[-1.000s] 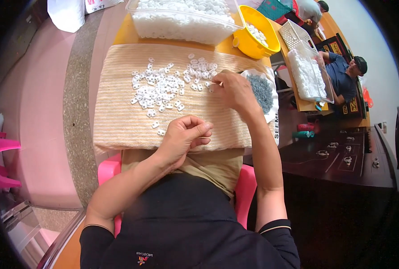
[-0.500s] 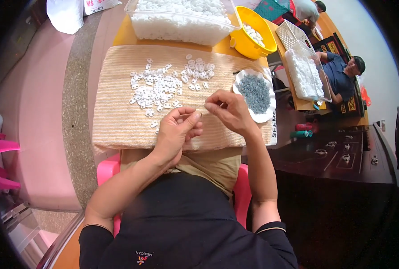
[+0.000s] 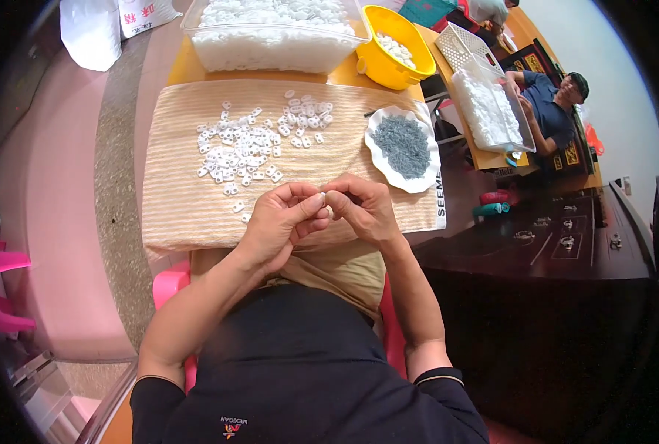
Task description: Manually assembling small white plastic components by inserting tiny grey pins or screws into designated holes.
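Observation:
My left hand (image 3: 284,220) and my right hand (image 3: 364,210) meet above the near part of a striped towel (image 3: 174,214). Thumb and fingers of both are pinched together, tip against tip. Whatever they grip is tiny and mostly covered by the fingertips; a pale speck shows there. Just beyond my left hand lies a loose heap of small white plastic pieces (image 3: 235,148) with two dark holes each. A smaller cluster of similar white pieces (image 3: 305,115) sits farther back. Right of it stands a white scalloped dish (image 3: 376,157) filled with small grey-blue bits (image 3: 403,146).
At the table's far edge stand a clear tub (image 3: 270,52) heaped with white pieces and a yellow bucket (image 3: 374,63) holding some more. Beyond, to the right, a person (image 3: 551,115) sits by another filled clear bin (image 3: 488,111). A dark cabinet (image 3: 544,244) stands at right.
My right hand has moved in from the right, and its fingertips now touch those of my left hand. The whole view has shifted slightly.

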`<state>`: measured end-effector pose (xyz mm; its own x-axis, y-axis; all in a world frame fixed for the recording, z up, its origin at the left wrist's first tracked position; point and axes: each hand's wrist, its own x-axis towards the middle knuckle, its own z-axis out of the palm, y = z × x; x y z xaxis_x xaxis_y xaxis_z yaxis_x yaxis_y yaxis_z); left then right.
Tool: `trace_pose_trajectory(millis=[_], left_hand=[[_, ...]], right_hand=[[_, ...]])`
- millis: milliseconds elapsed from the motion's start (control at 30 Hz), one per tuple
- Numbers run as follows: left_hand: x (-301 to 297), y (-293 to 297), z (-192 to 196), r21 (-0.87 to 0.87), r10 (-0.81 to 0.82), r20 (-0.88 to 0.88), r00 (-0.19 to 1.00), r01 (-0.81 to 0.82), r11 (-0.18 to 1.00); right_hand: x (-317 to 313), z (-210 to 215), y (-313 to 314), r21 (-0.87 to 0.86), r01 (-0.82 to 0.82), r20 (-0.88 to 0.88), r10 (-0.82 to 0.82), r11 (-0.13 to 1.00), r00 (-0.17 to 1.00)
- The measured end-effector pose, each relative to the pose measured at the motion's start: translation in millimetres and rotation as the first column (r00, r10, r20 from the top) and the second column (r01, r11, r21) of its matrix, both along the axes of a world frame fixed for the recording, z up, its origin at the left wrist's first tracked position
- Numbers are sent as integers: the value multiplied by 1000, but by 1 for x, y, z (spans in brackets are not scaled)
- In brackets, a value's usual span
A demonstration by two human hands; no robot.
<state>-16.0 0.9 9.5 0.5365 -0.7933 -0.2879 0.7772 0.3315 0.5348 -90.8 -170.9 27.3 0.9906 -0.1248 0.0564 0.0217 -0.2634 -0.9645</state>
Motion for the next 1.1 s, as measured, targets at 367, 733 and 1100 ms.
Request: trace_pose_trajectory(millis=[367, 733, 1100], left_hand=[[-1, 0, -3, 25, -2, 5, 1000, 2, 1000], [-2, -1, -3, 51, -13, 21, 1000, 12, 999], [-4, -1, -4, 98, 6, 11, 1000, -7, 995]], right_hand=[[-21, 14, -53, -833, 364, 255, -293, 418, 921], [-11, 5, -70, -962, 219, 184, -205, 162, 961], [-7, -1, -68, -928, 277, 221, -229, 249, 948]])
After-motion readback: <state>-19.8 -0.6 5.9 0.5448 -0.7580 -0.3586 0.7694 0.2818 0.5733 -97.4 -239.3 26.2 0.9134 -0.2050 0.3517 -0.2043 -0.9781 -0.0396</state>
